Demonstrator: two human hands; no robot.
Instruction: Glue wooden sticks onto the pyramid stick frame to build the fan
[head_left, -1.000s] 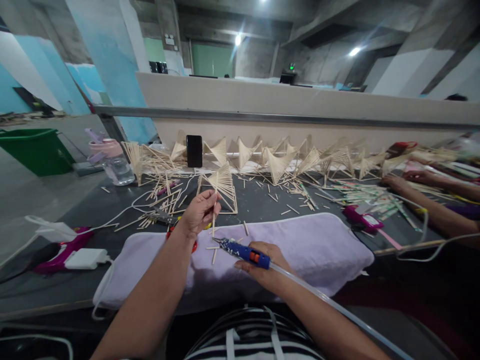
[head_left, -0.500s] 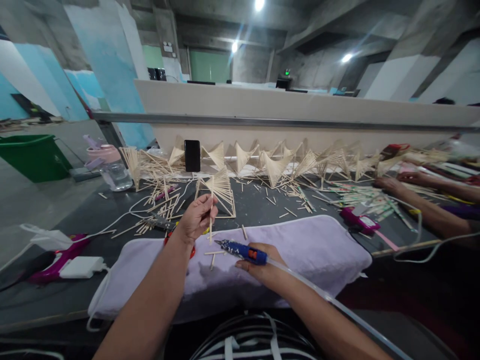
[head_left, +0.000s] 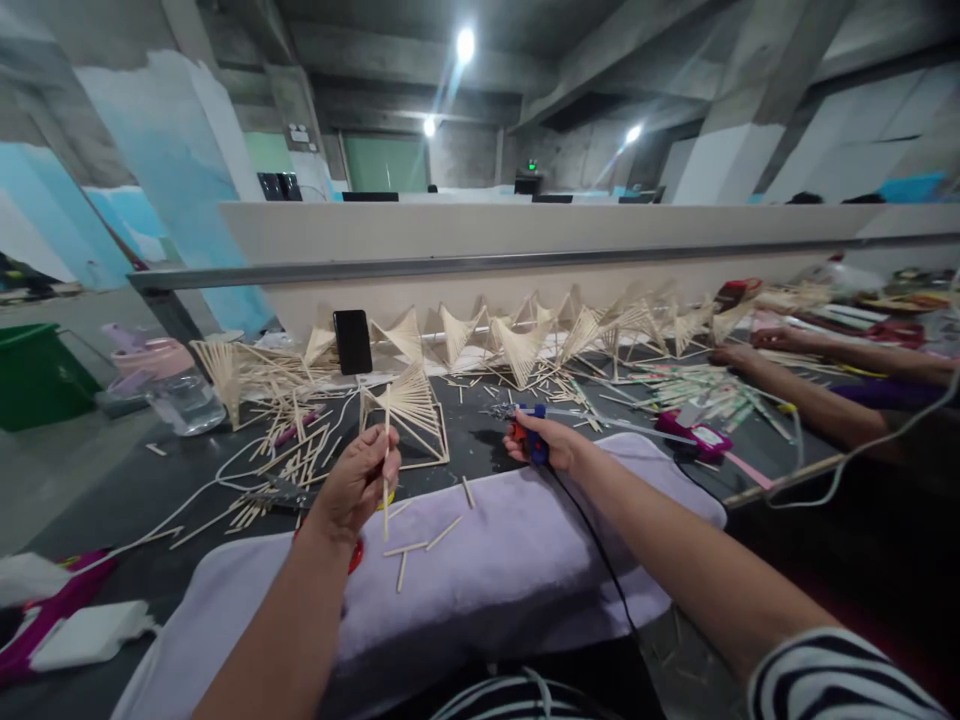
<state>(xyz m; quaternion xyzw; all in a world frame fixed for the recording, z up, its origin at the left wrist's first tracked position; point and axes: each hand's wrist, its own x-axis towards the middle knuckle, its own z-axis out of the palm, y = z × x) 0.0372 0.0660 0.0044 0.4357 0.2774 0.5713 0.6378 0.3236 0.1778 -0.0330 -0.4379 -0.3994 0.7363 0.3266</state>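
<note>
My left hand (head_left: pixel 358 480) pinches a thin wooden stick (head_left: pixel 386 512), held upright in front of a wooden stick frame (head_left: pixel 429 440) with sticks fanned across it. In my right hand (head_left: pixel 561 442) is a blue hot glue gun (head_left: pixel 535 436), its whitish, crusted nozzle pointing left, just above the dark table. A translucent glue stick trails from its back and a black cord hangs below. Several short stick pieces (head_left: pixel 405 549) lie on the lilac towel (head_left: pixel 517 575) beneath my hands. A red-handled tool (head_left: pixel 355 556) is partly hidden behind my left wrist.
Fan-shaped stick models (head_left: pixel 521 350) line the back of the table beside a black phone (head_left: pixel 352 341). Loose sticks and cables lie at left, near a water bottle (head_left: pixel 180 395). Another person's hands (head_left: pixel 739 358) are at right, near a magenta device (head_left: pixel 694 436).
My right hand has moved the glue gun up and forward, away from the lower end of the stick. My left hand still holds the stick upright. The view has shifted to the right.
</note>
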